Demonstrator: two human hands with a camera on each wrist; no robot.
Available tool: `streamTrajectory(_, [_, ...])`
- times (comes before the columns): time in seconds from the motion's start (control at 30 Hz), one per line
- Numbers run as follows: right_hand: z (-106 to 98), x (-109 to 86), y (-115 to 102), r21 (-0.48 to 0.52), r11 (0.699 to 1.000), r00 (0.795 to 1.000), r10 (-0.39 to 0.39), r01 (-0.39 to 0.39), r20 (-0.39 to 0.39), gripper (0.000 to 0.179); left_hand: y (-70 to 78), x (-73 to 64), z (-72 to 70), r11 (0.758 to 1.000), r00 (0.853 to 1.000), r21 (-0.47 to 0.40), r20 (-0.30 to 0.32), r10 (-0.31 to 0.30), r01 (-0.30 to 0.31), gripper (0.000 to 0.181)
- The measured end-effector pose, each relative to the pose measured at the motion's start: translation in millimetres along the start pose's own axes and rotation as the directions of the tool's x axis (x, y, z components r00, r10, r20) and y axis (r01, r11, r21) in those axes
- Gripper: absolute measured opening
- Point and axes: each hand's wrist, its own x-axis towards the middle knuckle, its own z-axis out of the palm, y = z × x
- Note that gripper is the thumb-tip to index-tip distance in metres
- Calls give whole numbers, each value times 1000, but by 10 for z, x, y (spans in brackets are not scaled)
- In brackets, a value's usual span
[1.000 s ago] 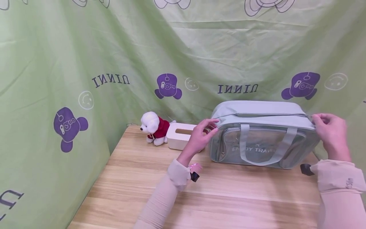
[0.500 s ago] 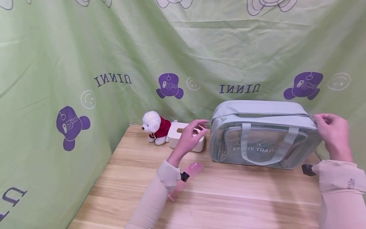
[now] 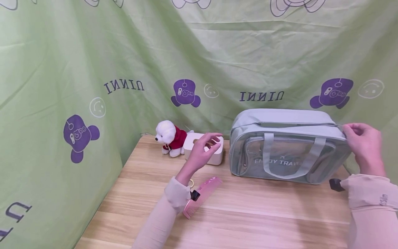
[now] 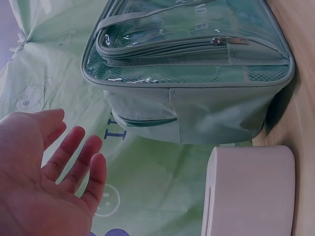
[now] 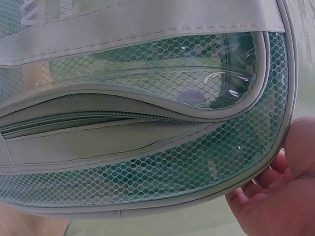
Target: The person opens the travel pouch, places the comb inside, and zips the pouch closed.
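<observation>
Head view: right hand (image 3: 364,147) pinches the travel bag (image 3: 287,147) at its top right corner (fingers curled there). Left hand (image 3: 202,150) hovers empty, fingers loosely spread, above the white box (image 3: 215,156).

Green travel bag (image 3: 286,148) stands upright on wooden table (image 3: 248,214), right side. Right hand (image 3: 365,147) pinches bag's top right corner at zipper end. Left hand (image 3: 202,152) hovers w/ relaxed fingers over white box (image 3: 203,150), apart from bag. Pink comb (image 3: 202,195) lies by left wrist. Plush dog (image 3: 170,138) just left of box.
</observation>
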Motion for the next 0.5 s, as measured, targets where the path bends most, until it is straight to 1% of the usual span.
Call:
streamTrajectory(0.13, [-18, 20, 31, 6, 1000, 1000, -8, 8, 7, 18, 13, -88, -17, 998, 998, 59, 55, -16, 13, 35])
streamTrajectory(0.23, [-39, 21, 53, -20, 1000, 1000, -18, 19, 15, 13, -31, -191, -29, 994, 995, 100, 93, -40, 31, 35])
streamTrajectory(0.37, [-47, -9, 24, -67, 998, 999, -15, 18, 35, 5, -118, -365, -70, 990, 992, 131, 113, -65, 50, 33])
streamTrajectory(0.5, [-31, -17, -38, -71, 997, 999, -28, 31, 43, 5, -193, -539, -125, 987, 988, 148, 129, -86, 66, 33])
